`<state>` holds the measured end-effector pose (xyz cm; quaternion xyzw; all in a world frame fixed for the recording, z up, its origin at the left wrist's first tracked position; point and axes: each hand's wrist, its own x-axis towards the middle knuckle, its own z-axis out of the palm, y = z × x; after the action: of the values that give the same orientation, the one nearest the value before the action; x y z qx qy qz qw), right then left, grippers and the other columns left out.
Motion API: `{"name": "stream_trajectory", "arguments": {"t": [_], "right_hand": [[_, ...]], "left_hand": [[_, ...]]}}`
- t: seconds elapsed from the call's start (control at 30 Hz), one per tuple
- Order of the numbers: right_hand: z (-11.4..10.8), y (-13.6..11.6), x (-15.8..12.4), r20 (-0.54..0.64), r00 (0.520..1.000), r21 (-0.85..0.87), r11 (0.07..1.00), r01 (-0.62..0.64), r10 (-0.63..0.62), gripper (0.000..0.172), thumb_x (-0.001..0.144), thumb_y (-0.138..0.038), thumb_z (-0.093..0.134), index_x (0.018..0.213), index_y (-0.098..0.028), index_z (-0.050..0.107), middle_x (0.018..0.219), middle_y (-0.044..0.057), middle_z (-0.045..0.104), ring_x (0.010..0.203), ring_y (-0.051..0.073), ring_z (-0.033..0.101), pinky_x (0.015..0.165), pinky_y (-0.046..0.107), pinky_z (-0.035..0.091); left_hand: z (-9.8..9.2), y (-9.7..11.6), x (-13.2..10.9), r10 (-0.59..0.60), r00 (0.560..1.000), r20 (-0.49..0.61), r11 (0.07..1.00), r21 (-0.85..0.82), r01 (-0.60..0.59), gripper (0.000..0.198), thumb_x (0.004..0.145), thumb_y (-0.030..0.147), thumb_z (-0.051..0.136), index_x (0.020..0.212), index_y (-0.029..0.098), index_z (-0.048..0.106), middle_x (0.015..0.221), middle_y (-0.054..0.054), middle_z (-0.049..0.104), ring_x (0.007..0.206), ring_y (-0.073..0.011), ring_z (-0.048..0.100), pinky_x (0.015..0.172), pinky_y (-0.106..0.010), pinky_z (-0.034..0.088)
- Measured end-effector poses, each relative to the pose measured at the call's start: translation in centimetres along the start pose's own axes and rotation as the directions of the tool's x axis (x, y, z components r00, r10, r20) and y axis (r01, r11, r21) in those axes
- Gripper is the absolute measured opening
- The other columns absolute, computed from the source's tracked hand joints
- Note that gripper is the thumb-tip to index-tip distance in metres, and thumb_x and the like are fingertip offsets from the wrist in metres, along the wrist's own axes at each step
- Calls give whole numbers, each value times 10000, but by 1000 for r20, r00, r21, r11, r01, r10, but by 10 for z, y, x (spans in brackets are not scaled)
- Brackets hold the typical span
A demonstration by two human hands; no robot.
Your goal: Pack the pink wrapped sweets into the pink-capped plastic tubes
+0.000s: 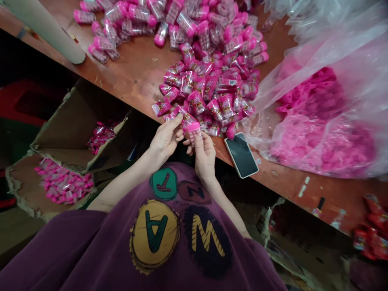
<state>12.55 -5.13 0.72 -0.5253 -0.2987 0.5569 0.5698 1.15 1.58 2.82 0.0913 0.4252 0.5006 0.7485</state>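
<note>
My left hand (167,137) pinches a pink printed wrapper (185,115) between thumb and fingers at the table's front edge. My right hand (205,155) holds a small clear bottle with a pink cap (193,130), its thumb lying over the bottle's lower part. Cap and wrapper meet or overlap between the two hands; whether the cap is inside the wrapper, I cannot tell. Just beyond them lies a heap of pink wrapped packets (212,83). Behind that heap are many unwrapped clear bottles (182,24) with pink caps and pink contents.
A phone (241,155) rests at the edge of the reddish table (133,87). Large clear bags of pink pieces (321,137) lie on the right. Below left stand open cartons (72,125) with pink items. A pale post (57,32) rises at the back left.
</note>
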Motion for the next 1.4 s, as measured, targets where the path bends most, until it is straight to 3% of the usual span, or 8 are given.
{"name": "stream_trajectory", "arguments": {"t": [0.4,0.6,0.73,0.8,0.93,1.03,1.23,1.4], "right_hand": [[2,5,2,107,994,9,1000,-10,9,408,904,-559,720,1117,-257,546,730,-71,556,529,51,442,446,190,316],[-6,5,12,262,946,104,969,-224,191,421,901,-591,694,1044,-250,495,676,-104,432,469,50,322,411,192,287],[-8,11,12,92,996,-130,991,24,-12,416,892,-525,743,1104,-246,520,820,-51,567,633,62,525,575,203,458],[-7,13,12,35,993,-227,967,118,-113,395,893,-473,762,1117,-246,530,920,-22,618,748,66,596,690,208,507],[-4,12,16,117,992,-30,998,-47,50,401,912,-526,711,1101,-271,465,714,-92,523,517,58,453,458,192,372],[-4,8,19,198,973,94,985,-143,122,423,907,-541,706,1104,-274,443,629,-128,459,442,54,359,396,185,277],[-17,6,15,332,932,81,981,-178,142,577,891,-483,754,1343,-297,447,782,-81,616,517,71,527,529,244,476],[-20,17,15,342,934,70,988,-136,104,583,908,-482,742,1377,-300,446,698,-94,623,495,86,557,511,242,471]], "left_hand": [[-7,2,-6,-117,986,116,957,279,81,442,888,402,788,607,147,562,497,49,458,404,-14,348,423,-193,243],[-13,0,-2,-165,971,175,942,319,103,428,912,440,753,645,137,614,471,54,436,380,-4,297,423,-203,192],[-12,-9,-4,-181,965,191,949,292,120,403,925,432,736,682,125,644,459,50,467,356,-7,280,408,-205,188],[-10,-14,-8,-168,968,187,958,261,116,395,919,435,741,697,122,647,460,53,471,355,-9,294,404,-200,188],[-10,-19,-14,-141,978,152,956,278,95,391,900,417,767,676,129,625,458,53,477,348,-13,332,399,-195,203],[-14,-17,-14,-156,971,179,941,326,91,408,944,368,708,636,116,619,502,1,551,351,-24,389,394,-199,218],[-23,-10,-14,-205,956,211,930,346,123,362,949,328,700,663,128,603,518,18,526,380,-28,416,401,-184,242],[-25,-15,-16,-195,946,259,899,433,67,466,960,354,681,575,153,515,499,-41,594,422,-53,501,444,-175,303]]}}
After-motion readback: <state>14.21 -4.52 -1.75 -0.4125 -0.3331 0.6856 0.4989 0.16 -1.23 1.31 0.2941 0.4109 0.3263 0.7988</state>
